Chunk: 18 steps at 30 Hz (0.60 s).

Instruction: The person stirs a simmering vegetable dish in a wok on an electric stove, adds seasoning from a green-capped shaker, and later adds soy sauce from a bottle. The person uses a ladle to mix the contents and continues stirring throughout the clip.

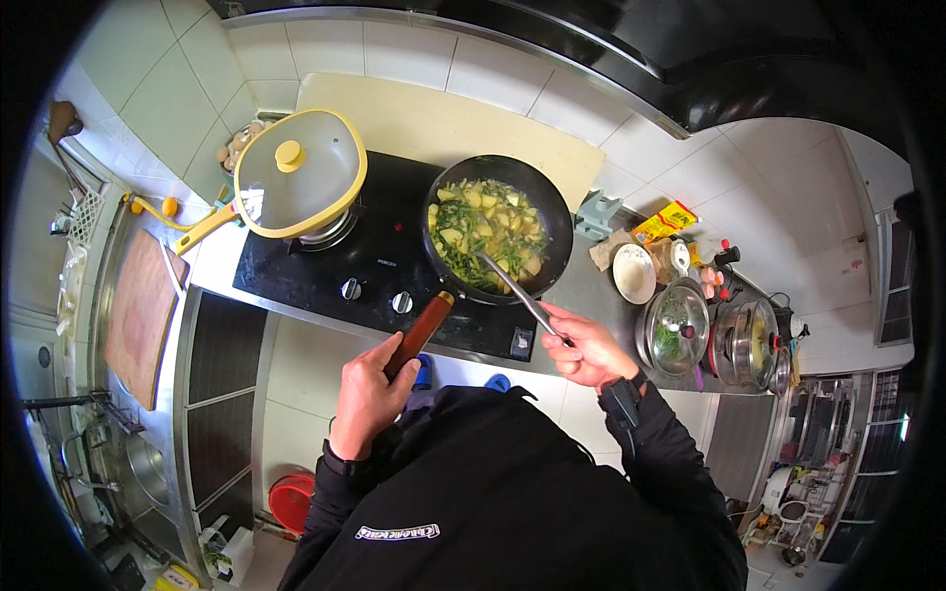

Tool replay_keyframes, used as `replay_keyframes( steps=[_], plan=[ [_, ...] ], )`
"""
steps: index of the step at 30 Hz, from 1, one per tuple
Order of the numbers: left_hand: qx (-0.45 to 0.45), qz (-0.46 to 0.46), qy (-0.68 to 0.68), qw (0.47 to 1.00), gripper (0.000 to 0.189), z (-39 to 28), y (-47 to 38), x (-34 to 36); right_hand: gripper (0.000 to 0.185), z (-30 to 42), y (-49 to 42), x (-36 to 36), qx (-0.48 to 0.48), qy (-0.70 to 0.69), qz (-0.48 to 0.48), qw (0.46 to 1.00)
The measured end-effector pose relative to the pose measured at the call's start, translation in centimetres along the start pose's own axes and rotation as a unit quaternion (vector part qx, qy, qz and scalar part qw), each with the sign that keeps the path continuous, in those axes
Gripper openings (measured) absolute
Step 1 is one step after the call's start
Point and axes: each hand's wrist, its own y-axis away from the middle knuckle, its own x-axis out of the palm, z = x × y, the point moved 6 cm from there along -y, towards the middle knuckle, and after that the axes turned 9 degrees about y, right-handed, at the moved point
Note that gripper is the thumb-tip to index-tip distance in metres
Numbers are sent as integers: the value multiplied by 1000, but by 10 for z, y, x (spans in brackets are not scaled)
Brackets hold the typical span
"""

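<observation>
A dark wok [559, 244] rests on the right burner of the black gas hob [384, 221]. Inside it lie chopped greens and pale yellow chunks that look like potato [488, 221], in some liquid. My left hand [372, 391] grips the wok's brown wooden handle [421, 332], which points towards me. In my right hand [587, 347] is a metal cooking utensil [521, 292], held by its shaft. Its far end is sunk among the food, so its head is hidden.
On the left burner stands a pan with a yellow-rimmed glass lid [303, 192]. A wooden cutting board [140, 318] lies at left, near a sink [148, 465]. To the right are a white bowl [634, 273], a glass-lidded pot with greens [671, 332] and another lidded pot [746, 343].
</observation>
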Motion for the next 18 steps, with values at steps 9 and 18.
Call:
replay_keyframes(
  steps=[9, 18],
  plan=[
    [-19, 5, 8, 1000, 48, 0, 0, -1, 49, -3, 9, -13, 2, 20, -145, 989],
    [-10, -1, 7, 1000, 48, 2, -1, -1, 54, 1, 19, -30, -31, 25, -218, 975]
  ],
)
